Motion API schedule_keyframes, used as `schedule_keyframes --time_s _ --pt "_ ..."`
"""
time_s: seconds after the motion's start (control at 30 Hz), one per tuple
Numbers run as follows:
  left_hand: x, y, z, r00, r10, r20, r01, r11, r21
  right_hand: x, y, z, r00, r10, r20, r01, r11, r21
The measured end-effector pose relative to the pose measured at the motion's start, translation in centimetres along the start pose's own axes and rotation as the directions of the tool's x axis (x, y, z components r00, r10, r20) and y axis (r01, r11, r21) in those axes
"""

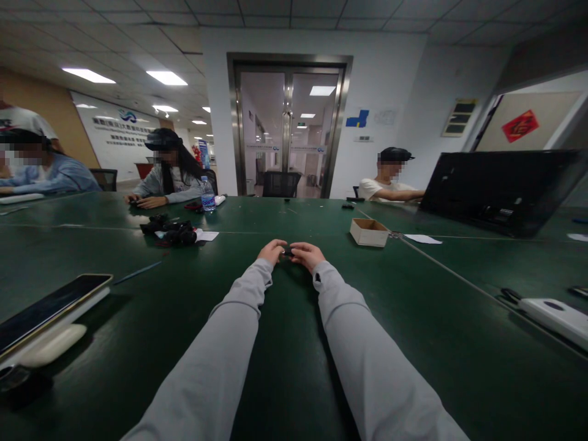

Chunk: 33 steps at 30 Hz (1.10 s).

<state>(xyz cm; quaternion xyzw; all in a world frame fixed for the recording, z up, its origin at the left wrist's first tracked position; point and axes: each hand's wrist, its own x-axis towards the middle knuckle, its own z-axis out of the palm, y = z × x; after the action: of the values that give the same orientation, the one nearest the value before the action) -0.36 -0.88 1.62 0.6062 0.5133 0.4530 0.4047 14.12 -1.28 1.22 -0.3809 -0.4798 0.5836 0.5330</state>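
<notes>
Both my arms, in light grey sleeves, stretch forward over the dark green table (285,380). Between my fingertips is a small black object (287,252), too small to make out its kind. My left hand (272,252) pinches its left end, while my right hand (309,255) grips it from the right. The two hands are close together, just above or on the tabletop; which of these I cannot tell. Part of the object is covered by my fingers.
An open cardboard box (369,233) sits right of my hands. Left are a black tangled heap (169,231), a water bottle (208,195) and a phone (55,309). A monitor (500,190) stands right. Several people sit around the table, one person's hands (147,201) at the far side.
</notes>
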Motion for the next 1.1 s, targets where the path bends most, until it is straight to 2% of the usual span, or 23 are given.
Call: schedule_keyframes --time_s 0.47,1.1 --pt "1.04 -1.11 0.01 0.999 0.032 0.009 -0.033 0.999 0.026 0.05 0.03 0.04 1.0 0.002 0.0 -0.002 1.0 0.006" --pt "0.19 -0.34 -0.15 0.999 0.05 0.009 -0.051 0.998 0.042 0.04 0.1 -0.06 1.0 -0.005 0.009 0.005 1.0 0.002"
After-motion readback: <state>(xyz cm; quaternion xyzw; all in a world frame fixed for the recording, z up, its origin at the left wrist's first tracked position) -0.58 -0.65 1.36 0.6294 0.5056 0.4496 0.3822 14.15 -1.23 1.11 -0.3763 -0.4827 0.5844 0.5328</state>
